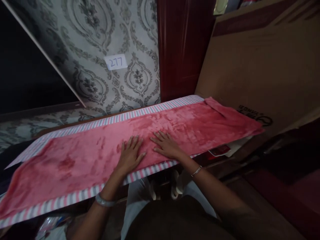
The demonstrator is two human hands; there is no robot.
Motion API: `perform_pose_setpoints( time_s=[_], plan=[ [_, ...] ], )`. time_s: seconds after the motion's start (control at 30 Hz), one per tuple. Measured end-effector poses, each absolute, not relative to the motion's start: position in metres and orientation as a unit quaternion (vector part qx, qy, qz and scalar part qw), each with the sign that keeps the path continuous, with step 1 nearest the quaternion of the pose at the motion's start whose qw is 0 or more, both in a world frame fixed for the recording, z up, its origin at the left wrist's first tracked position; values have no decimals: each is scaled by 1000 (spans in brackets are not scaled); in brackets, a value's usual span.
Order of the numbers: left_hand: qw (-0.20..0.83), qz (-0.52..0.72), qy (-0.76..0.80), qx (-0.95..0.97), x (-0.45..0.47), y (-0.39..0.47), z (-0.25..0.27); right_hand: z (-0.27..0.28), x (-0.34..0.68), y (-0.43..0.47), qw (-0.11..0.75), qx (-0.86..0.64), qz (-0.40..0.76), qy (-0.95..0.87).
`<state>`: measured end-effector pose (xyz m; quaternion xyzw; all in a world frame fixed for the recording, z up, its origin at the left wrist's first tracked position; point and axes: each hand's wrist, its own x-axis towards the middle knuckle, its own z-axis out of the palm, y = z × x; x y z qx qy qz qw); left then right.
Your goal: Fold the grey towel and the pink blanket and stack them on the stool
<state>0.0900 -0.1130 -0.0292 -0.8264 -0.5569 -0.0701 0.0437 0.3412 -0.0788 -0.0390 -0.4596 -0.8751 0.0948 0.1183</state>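
Note:
A long pink plush blanket [82,160] lies spread over a striped cloth [72,199] in pink, grey and white, which shows along both long edges. My left hand [130,154] rests flat on the blanket near its front edge, fingers spread. Just to the right, my right hand [167,146] also presses flat on the plush, its fingers apart. Neither hand grips anything. At the right end the blanket has a fold [215,108] and hangs past the striped cloth. Darker brushed patches mark its pile.
A large cardboard box [260,66] stands behind the right end. Patterned wallpaper with a paper label "277" [116,62] and a dark red panel [183,50] rise behind. A black screen [32,63] is at left. A red and white item [220,150] shows under the blanket.

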Motion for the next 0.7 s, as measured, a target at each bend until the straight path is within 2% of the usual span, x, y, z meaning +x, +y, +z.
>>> perform_pose_setpoints(
  time_s=[0.3, 0.53, 0.7],
  plan=[
    [10, -47, -587, -808, 106, -121, -38, -46, 347, -81, 126, -452, 76, -880],
    [-23, -139, -598, -789, 110, -139, -43, -96, 352, -66, 179, -423, -9, -888],
    [-34, -120, -645, -754, 88, -145, -36, -123, 359, -56, 199, -406, -19, -892]
  ],
)
